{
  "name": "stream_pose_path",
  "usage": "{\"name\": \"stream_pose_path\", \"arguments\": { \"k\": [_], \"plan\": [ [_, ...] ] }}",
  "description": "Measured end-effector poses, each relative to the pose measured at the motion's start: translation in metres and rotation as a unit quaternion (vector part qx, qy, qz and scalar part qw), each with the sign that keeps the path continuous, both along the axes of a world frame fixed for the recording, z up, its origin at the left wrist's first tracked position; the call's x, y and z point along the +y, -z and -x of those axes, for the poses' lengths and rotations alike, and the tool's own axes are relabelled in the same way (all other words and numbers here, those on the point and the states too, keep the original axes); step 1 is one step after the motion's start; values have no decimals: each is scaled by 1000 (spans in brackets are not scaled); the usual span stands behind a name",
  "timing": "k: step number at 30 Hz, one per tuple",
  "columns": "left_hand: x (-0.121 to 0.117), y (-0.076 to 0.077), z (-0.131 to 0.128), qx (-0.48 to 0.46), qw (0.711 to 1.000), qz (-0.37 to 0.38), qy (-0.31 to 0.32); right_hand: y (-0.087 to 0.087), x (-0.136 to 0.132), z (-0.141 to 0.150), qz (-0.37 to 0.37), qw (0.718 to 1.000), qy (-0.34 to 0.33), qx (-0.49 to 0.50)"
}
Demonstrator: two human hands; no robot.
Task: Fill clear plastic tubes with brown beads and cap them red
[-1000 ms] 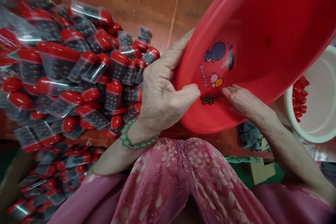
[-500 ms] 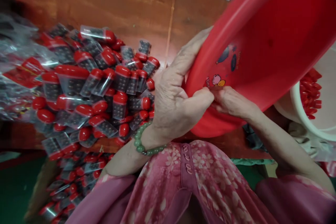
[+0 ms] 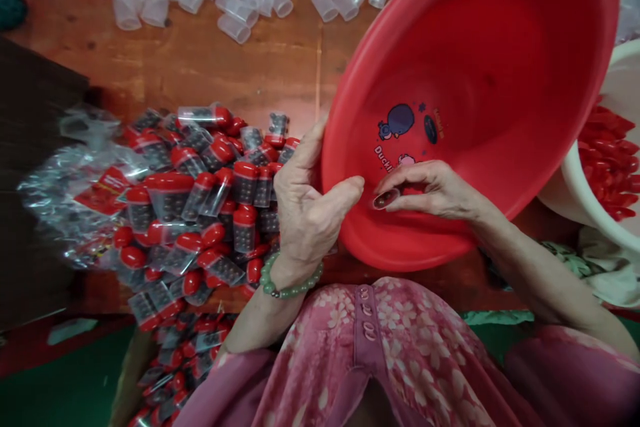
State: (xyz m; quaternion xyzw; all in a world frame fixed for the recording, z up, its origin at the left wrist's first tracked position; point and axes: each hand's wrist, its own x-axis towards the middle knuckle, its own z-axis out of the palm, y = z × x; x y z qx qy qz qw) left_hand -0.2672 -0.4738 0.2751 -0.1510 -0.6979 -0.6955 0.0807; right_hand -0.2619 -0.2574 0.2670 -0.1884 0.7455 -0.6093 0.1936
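My left hand (image 3: 313, 203) is closed round the near-left rim of a large red plastic basin (image 3: 475, 113), the thumb inside and the fingers hidden behind the wall. The basin tilts towards me, with cartoon ducklings printed inside. In my right hand (image 3: 437, 190), thumb and fingers pinch a small container (image 3: 387, 199) over the basin's lower wall. Its round mouth faces my left hand, and dark little balls show inside. Left of the basin lies a pile of clear tubes with red caps (image 3: 245, 217), filled with dark balls.
Many empty clear tubes (image 3: 235, 10) lie along the table's (image 3: 210, 67) far side. A white tub (image 3: 575, 170) with red pieces (image 3: 607, 160) stands at the right. Clear plastic bags (image 3: 75, 193) lie at the left, and more filled tubes (image 3: 170, 360) sit below the table edge.
My right hand has drawn back from my left thumb, and the mouth of the container now shows. The view has shifted, revealing more of the basin, the empty tubes and the tub.
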Motion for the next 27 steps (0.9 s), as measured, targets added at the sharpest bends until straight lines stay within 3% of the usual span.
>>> {"name": "stream_pose_path", "arguments": {
  "k": [4, 7, 10, 14, 18, 21, 27],
  "plan": [
    [0, -1, 5, -22, 999, -49, 3, -10, 16, -2, -37, 998, 31, 27],
    [1, -4, 9, -31, 998, -62, 5, -15, 39, -2, -123, 990, 27, 59],
    [-1, -7, 13, -10, 997, -74, 17, -19, 66, 2, -237, 965, 35, 105],
    [-4, -18, 16, -13, 997, -67, 31, -23, 89, 10, -434, 888, -68, 133],
    [-1, -41, 17, -42, 998, -31, 42, -23, 85, 18, -575, 795, -154, 118],
    [6, -55, 20, -26, 997, -31, 72, -16, 73, 21, -600, 767, -186, 134],
    [19, -69, 25, -9, 993, -7, 116, 11, 49, 14, -567, 775, -222, 170]
  ]
}}
